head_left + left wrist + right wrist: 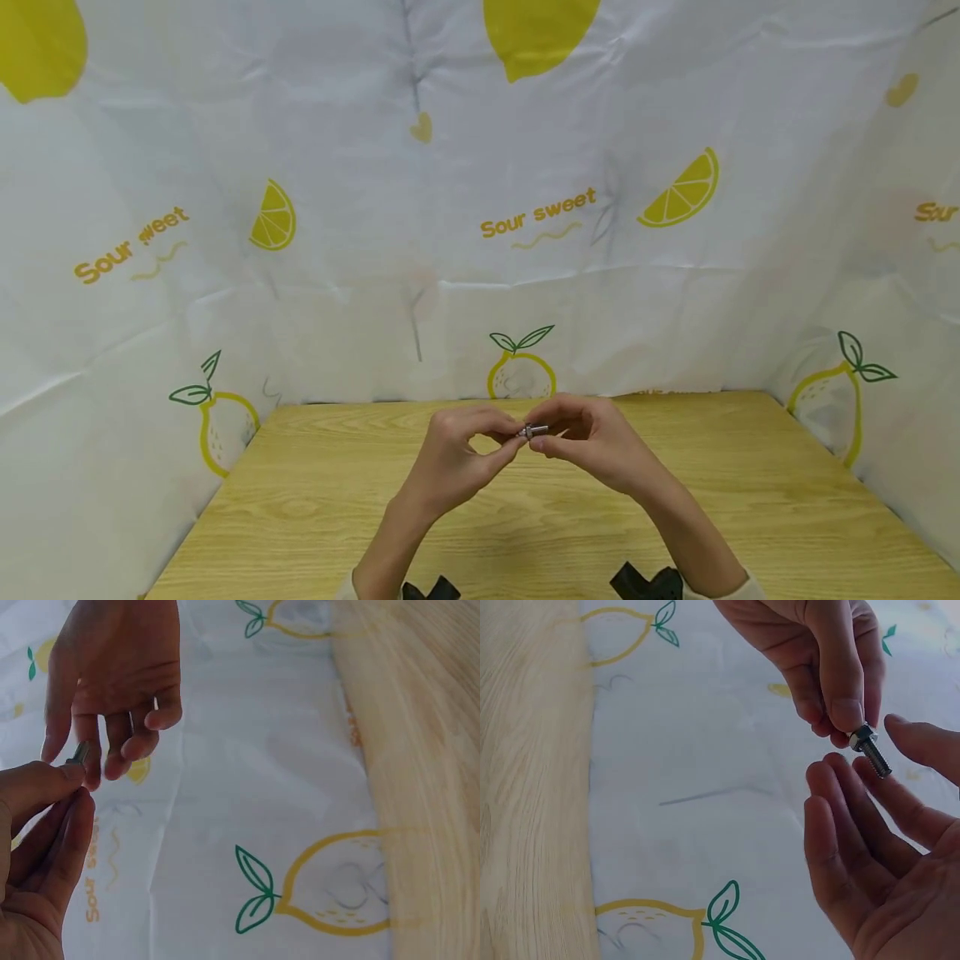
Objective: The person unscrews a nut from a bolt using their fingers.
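A small metal bolt [879, 761] is held above the table between the two hands. My left hand [461, 458] pinches it by one end between thumb and fingertips, and that end is hidden. A silvery hexagonal piece [863, 738] sits right at the left fingertips, with the threaded shank pointing out toward my right hand [600, 442]. The right thumb [922, 746] stands off to one side of the shank, apart from it. Loosely bent right fingers lie on the other side, the index fingertip overlapping the shank in the right wrist view.
A wood-grain table [300, 500] spreads below both hands. White sheeting [337, 317] printed with lemons and "Sour sweet" rises at its back and sides. Black wrist mounts [647, 582] show near both cuffs.
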### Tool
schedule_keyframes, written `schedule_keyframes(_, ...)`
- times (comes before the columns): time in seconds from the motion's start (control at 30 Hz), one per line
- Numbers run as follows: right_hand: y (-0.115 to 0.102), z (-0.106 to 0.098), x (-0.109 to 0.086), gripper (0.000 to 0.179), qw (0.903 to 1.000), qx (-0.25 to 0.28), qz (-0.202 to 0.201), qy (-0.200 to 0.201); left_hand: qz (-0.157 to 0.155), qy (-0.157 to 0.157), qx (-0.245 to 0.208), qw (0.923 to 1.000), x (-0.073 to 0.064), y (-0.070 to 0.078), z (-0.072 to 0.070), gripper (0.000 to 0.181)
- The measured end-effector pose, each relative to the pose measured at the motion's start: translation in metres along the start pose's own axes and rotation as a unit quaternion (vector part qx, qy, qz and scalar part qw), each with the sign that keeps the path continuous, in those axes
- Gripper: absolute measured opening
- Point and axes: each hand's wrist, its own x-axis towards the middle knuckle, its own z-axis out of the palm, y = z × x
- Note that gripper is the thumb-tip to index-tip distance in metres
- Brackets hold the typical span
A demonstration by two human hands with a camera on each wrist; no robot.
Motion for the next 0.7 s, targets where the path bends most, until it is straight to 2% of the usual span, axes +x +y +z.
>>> schedule_keyframes(0.13,0.0026,0.0008,0.0024,0.017,0.9996,0.017,0.016,-0.019,-0.007,0.01,-0.008,0.9999,0.0005,0.0019,-0.0005,0.015)
schedule_keyframes(0.27,0.0045,0.0014,0.0037,0.021,0.9992,0.012,0.008,-0.037,-0.011,0.016,-0.011,0.9998,0.0009,0.0028,0.0002,0.016)
schedule_keyframes(0.53,0.0015,0.0026,0.0014,0.013,1.0,0.0,-0.003,-0.005,-0.011,0.005,-0.014,0.9998,0.0007,0.0025,0.0008,0.014)
schedule_keyframes(0.7,0.0018,0.0021,0.002,0.016,0.9997,0.004,0.006,-0.024,-0.013,0.004,-0.009,0.9999,0.0007,0.0037,0.001,0.013)
